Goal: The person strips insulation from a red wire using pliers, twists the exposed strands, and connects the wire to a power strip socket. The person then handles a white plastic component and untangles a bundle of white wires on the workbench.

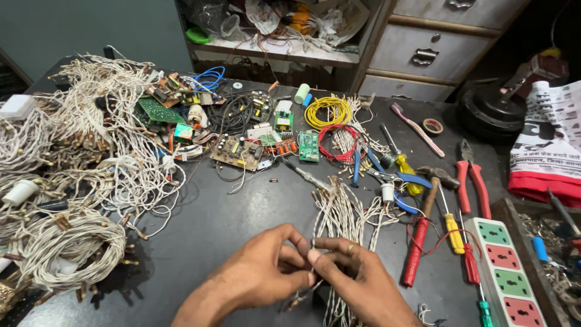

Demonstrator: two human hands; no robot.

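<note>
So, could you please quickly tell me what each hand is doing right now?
Left hand: fingers pinched shut on the white wire bundle.
Right hand: fingers pinched shut on the same white wire bundle, touching the left fingertips.

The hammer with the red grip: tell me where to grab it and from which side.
Take the hammer by the lower part of its red handle, coming from the near table edge. It lies flat, head pointing away among the pliers, and the yellow screwdriver lies close on its right. The grip's near end looks the most open. Both the left hand and right hand are pinching the white wire bundle.
</note>
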